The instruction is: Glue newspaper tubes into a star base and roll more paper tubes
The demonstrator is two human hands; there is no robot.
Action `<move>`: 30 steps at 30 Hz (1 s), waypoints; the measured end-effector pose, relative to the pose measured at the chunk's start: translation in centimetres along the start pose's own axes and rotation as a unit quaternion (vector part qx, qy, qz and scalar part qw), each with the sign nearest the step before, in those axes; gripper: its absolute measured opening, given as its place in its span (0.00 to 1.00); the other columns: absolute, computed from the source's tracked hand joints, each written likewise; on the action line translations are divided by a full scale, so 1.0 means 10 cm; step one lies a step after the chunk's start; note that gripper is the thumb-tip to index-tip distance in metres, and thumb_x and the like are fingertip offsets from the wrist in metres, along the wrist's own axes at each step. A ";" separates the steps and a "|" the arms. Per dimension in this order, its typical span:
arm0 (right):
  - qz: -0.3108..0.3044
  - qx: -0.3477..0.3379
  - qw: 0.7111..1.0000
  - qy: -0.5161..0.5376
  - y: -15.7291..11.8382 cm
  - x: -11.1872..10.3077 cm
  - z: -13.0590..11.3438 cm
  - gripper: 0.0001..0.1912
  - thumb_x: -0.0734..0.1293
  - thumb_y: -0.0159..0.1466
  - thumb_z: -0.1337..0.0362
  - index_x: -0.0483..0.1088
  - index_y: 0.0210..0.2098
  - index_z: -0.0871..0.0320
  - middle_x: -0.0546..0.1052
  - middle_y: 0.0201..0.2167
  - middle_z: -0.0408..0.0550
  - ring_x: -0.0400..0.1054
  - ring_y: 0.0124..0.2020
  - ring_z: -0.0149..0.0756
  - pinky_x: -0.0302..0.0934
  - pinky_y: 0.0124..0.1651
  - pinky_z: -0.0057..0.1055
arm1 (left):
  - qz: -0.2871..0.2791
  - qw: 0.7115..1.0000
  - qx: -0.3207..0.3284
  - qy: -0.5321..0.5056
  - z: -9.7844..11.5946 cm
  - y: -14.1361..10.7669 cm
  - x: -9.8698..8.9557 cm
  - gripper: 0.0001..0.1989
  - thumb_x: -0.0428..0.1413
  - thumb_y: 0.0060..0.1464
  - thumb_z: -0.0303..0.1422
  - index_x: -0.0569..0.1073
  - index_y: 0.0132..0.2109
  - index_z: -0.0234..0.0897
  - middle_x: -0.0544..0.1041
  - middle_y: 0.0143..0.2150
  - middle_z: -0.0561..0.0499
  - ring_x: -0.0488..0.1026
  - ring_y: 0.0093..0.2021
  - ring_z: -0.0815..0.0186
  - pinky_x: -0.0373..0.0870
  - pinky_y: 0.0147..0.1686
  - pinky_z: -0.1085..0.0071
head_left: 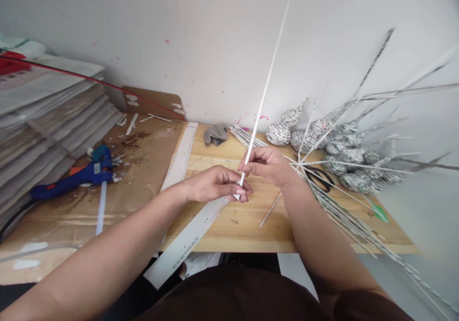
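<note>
A long, thin white paper tube (267, 82) slants up from my hands toward the wall. My left hand (217, 185) pinches its lower end between thumb and fingers. Just above, my right hand (268, 164) has thumb and fingertips closed on the same tube. A printed white paper strip (188, 239) runs from beneath my left fingers down past the table's front edge; whether it joins the tube is hidden. To the right of my right hand, several thin paper sticks (322, 139) fan out from a crossing point, beside black-handled scissors (319, 178).
Woven paper gourd shapes (278, 133) stand against the wall at right. A grey crumpled cloth (215, 134) lies behind my hands. At left are a blue glue gun (77, 175) with a white glue stick and a tall newspaper stack (46, 115). Another paper strip (181, 156) lies on the wooden table (251, 237).
</note>
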State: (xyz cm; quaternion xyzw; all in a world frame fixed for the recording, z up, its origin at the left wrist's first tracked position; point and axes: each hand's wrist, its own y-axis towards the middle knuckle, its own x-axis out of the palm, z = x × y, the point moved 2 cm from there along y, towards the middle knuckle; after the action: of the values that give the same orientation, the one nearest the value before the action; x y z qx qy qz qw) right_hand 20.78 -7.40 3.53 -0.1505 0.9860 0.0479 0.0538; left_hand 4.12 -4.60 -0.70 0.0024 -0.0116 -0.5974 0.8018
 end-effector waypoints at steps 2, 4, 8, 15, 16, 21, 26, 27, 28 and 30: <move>0.014 -0.009 1.000 -0.003 0.01 0.00 0.02 0.13 0.76 0.51 0.59 0.72 0.25 0.60 0.74 0.24 0.43 0.67 0.26 0.28 0.62 0.31 0.27 | 0.009 1.000 -0.006 -0.005 0.00 0.00 0.00 0.13 0.57 0.58 0.37 0.78 0.43 0.31 0.80 0.41 0.41 0.76 0.39 0.65 0.72 0.41 0.68; 0.024 -0.014 1.000 -0.013 0.01 0.00 0.03 0.13 0.76 0.50 0.59 0.71 0.25 0.60 0.73 0.23 0.42 0.66 0.25 0.28 0.61 0.30 0.26 | 0.016 1.000 -0.012 -0.014 0.00 0.01 0.00 0.13 0.57 0.57 0.37 0.78 0.42 0.31 0.80 0.40 0.42 0.76 0.39 0.64 0.72 0.40 0.69; 0.079 -0.044 0.995 -0.045 0.01 -0.01 0.03 0.15 0.77 0.50 0.58 0.69 0.24 0.59 0.69 0.21 0.39 0.62 0.23 0.27 0.57 0.26 0.26 | 0.027 0.999 -0.015 -0.022 -0.02 0.00 -0.02 0.13 0.56 0.58 0.38 0.78 0.43 0.32 0.80 0.39 0.42 0.76 0.37 0.66 0.73 0.39 0.70; -0.031 0.025 0.996 -0.076 -0.03 0.08 0.07 0.13 0.74 0.54 0.59 0.69 0.35 0.56 0.74 0.27 0.42 0.70 0.24 0.32 0.63 0.27 0.29 | 0.082 0.996 -0.025 -0.013 -0.01 0.01 -0.06 0.15 0.56 0.57 0.40 0.77 0.39 0.31 0.79 0.37 0.43 0.76 0.37 0.65 0.74 0.37 0.70; -0.020 0.027 0.995 -0.093 -0.04 0.08 0.07 0.12 0.73 0.55 0.59 0.69 0.35 0.56 0.74 0.27 0.42 0.70 0.24 0.32 0.63 0.27 0.29 | 0.091 0.995 -0.024 -0.010 0.00 0.02 -0.07 0.15 0.56 0.57 0.41 0.77 0.38 0.31 0.79 0.36 0.44 0.76 0.36 0.65 0.74 0.36 0.70; 0.086 -0.018 0.983 -0.161 -0.02 -0.02 0.08 0.11 0.72 0.57 0.59 0.68 0.34 0.57 0.76 0.28 0.44 0.72 0.28 0.33 0.66 0.32 0.30 | 0.161 0.986 -0.026 0.013 -0.03 0.04 -0.17 0.15 0.59 0.52 0.41 0.77 0.37 0.32 0.79 0.33 0.46 0.75 0.31 0.66 0.73 0.31 0.71; 0.184 -0.064 0.976 -0.095 0.02 -0.21 0.05 0.14 0.74 0.55 0.60 0.65 0.32 0.58 0.75 0.22 0.41 0.71 0.23 0.31 0.66 0.29 0.27 | 0.372 0.920 0.006 0.125 -0.01 -0.07 -0.51 0.16 0.56 0.54 0.44 0.78 0.34 0.35 0.78 0.29 0.48 0.75 0.29 0.64 0.71 0.30 0.71; 0.213 -0.077 0.970 -0.089 0.02 -0.24 0.04 0.15 0.74 0.55 0.60 0.65 0.31 0.58 0.75 0.21 0.41 0.71 0.22 0.30 0.65 0.27 0.26 | 0.437 0.884 0.023 0.163 0.02 -0.12 -0.59 0.16 0.55 0.56 0.43 0.79 0.34 0.36 0.79 0.31 0.48 0.75 0.31 0.64 0.71 0.32 0.70; 0.241 -0.090 0.963 -0.084 0.03 -0.26 0.03 0.15 0.74 0.55 0.60 0.64 0.31 0.58 0.75 0.20 0.41 0.70 0.21 0.30 0.64 0.25 0.25 | 0.498 0.843 0.048 0.197 0.07 -0.18 -0.65 0.15 0.53 0.57 0.42 0.79 0.35 0.37 0.80 0.33 0.47 0.76 0.34 0.63 0.71 0.35 0.69; 0.293 -0.113 0.947 -0.075 0.03 -0.27 0.02 0.15 0.74 0.55 0.60 0.64 0.31 0.58 0.76 0.20 0.41 0.69 0.19 0.29 0.60 0.21 0.23 | 0.613 0.745 0.119 0.233 0.17 -0.30 -0.74 0.14 0.51 0.60 0.39 0.79 0.38 0.37 0.80 0.38 0.47 0.76 0.39 0.62 0.71 0.40 0.67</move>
State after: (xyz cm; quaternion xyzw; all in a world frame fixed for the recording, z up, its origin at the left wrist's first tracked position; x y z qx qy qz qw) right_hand 23.29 -6.25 3.65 0.1435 0.9679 0.1838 0.0937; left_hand -0.90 1.66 0.78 0.2292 0.1055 0.0481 0.9665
